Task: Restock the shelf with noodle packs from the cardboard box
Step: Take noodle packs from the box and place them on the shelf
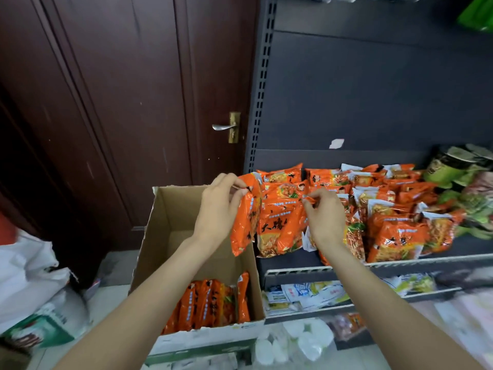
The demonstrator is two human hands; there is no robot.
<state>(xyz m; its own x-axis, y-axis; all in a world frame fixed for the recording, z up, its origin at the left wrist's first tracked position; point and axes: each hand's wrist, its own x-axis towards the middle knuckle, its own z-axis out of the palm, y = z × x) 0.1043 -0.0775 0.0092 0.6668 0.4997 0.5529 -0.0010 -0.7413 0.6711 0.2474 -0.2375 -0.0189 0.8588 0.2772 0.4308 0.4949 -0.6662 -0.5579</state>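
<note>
My left hand (218, 206) pinches the top edge of an orange noodle pack (244, 222) that hangs over the right wall of the open cardboard box (170, 217). My right hand (324, 214) pinches the top corner of another orange noodle pack (282, 225), which stands at the left end of the dark shelf (320, 265). Several more orange packs (394, 209) are piled along that shelf. Inside the box, several packs (210, 303) stand upright at its near end.
A dark wooden door with a brass handle (232, 126) is behind the box. White bags (29, 271) lie on the floor to the left. Green cup noodles (450, 166) sit at the shelf's right end. Lower shelves (306, 292) carry white and yellow packets.
</note>
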